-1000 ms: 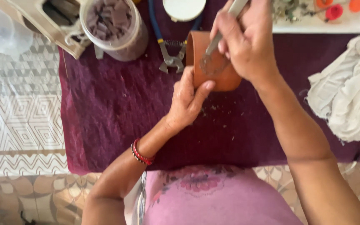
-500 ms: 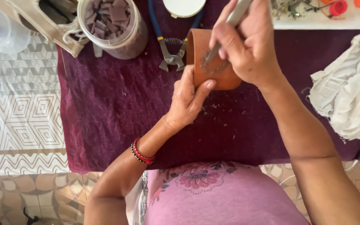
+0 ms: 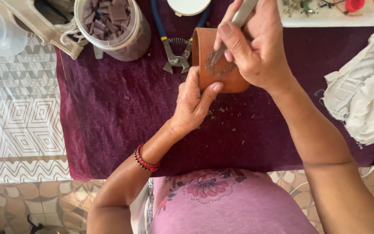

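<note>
Left hand (image 3: 193,102) steadies terracotta pot (image 3: 215,60); jar (image 3: 114,27) holds purple tiles (image 3: 109,15).

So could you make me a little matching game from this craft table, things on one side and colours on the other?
Things:
1. pot
2. cloth
3. pliers
4. bracelet

Colours:
a. blue handles
b. red
c. orange-brown
d. off-white

Pairs: 1-c, 2-d, 3-a, 4-b. The left hand steadies the pot; the right hand works on it with a metal tool.
</note>
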